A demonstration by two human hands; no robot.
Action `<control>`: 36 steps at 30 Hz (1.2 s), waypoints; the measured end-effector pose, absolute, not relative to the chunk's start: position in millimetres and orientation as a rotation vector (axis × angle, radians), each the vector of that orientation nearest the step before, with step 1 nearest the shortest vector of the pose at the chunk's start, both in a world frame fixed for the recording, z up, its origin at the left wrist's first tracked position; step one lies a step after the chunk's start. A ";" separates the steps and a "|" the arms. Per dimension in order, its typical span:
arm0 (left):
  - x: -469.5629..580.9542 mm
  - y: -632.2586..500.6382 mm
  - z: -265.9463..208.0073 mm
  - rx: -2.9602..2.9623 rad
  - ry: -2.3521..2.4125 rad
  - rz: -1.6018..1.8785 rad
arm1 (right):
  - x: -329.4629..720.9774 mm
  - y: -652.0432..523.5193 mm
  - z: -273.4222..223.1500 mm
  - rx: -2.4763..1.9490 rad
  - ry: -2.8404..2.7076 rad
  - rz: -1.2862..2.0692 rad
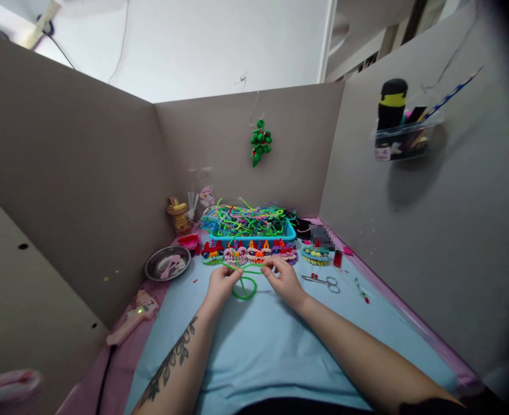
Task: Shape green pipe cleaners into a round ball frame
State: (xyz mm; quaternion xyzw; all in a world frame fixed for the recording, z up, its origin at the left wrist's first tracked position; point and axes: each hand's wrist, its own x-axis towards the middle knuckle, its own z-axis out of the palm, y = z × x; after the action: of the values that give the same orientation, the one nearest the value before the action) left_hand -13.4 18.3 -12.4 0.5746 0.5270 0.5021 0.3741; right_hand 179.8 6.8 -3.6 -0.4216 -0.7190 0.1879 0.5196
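A green pipe cleaner [244, 298], bent into a loop, hangs between my two hands above the blue cloth. My left hand [225, 282] pinches it at the left, by the crossing of its strands. At the right, my right hand [282, 279] has thumb and fingertips closed on another stretch of the green strand. Just beyond my fingers stands a row of colourful fuzzy figures [259, 252] with eyes. A blue tray [254, 237] behind them is heaped with many-coloured pipe cleaners.
Scissors [323, 282] lie to the right on the blue cloth [258, 357]. A metal bowl [168, 263] and a pink glue gun [133, 317] are at the left. Grey panels [202, 138] enclose the table on three sides. A green ornament [260, 144] hangs at the back.
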 end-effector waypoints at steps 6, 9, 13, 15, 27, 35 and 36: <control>-10.2 21.3 -14.7 1.413 1.208 1.318 | 174.3 14.6 -12.3 -0.994 -1.738 0.561; -10.1 21.3 -14.2 1.381 1.207 1.382 | 172.4 13.1 -11.4 -0.903 -1.783 0.548; -8.8 18.6 -10.8 1.415 1.156 1.378 | 171.0 13.7 -12.2 -0.994 -1.740 0.492; -6.1 15.6 -8.1 1.480 1.126 1.327 | 170.4 14.7 -12.9 -1.071 -1.725 0.421; 4.5 6.6 -3.7 1.753 1.131 1.205 | 167.0 12.0 -9.9 -1.064 -1.714 0.371; -12.7 1.0 3.2 2.123 1.309 1.579 | 180.0 11.5 4.3 -1.001 -1.596 0.720; -14.0 -0.1 4.1 2.157 1.317 1.571 | 180.8 11.9 5.4 -0.985 -1.624 0.816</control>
State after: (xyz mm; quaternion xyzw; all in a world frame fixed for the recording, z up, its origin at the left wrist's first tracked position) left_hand -14.0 -0.1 4.1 0.7225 0.4409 0.5261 0.0829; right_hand 180.8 11.9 5.4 -0.4096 -0.6749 0.3392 0.5116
